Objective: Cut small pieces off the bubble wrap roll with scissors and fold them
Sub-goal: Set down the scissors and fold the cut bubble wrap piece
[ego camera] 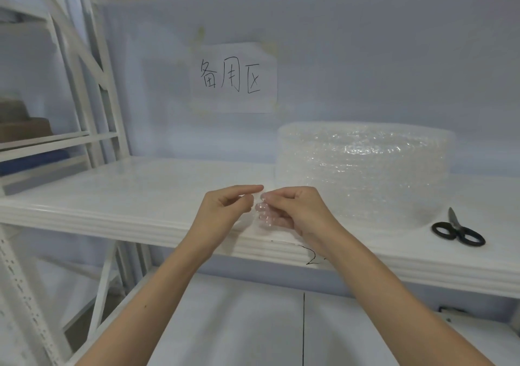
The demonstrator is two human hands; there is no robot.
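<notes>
A small clear piece of bubble wrap (263,213) is held between both hands above the front edge of the white shelf (135,197). My left hand (225,208) pinches its left side, forefinger stretched out over the top. My right hand (295,211) grips its right side, fingers curled around it. The big bubble wrap roll (363,166) lies on the shelf behind and to the right of my hands. Black-handled scissors (457,230) lie shut on the shelf at the right, untouched.
A paper sign with handwritten characters (233,77) is stuck on the wall behind. White rack uprights (92,84) stand at the left, with brown boxes (19,123) on a neighbouring shelf. A lower shelf (253,323) lies beneath my arms.
</notes>
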